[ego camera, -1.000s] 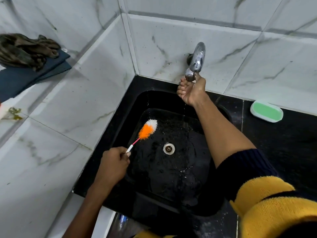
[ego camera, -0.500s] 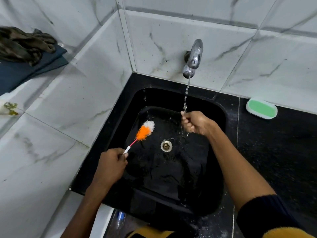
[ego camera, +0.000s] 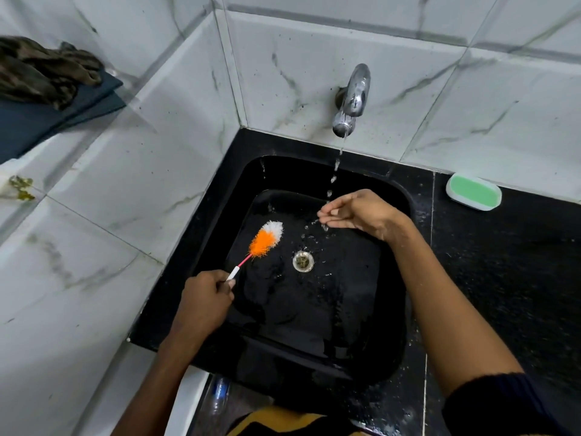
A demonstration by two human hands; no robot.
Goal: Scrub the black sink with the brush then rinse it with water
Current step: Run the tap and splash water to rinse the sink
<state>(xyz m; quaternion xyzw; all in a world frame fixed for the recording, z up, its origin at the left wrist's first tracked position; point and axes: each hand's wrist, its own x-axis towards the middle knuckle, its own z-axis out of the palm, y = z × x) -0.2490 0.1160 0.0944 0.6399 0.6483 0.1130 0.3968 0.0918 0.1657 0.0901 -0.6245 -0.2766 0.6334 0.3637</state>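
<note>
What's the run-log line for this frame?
phase: rinse | tap: running | left hand: grips brush | right hand: open under stream | sink: wet

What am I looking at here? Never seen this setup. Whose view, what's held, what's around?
No machine here: a person wears a wide-angle camera on their head, looking down at their own two bare hands. There is only this one view.

The left hand grips the handle of a small brush with orange and white bristles, whose head is low in the black sink. The right hand holds nothing; its loosely curled fingers are in a thin stream of water falling from the chrome tap on the tiled wall. A round drain sits mid-basin.

On the black counter to the right lies a green soap in a white dish. Far left, folded cloths rest on a ledge.
</note>
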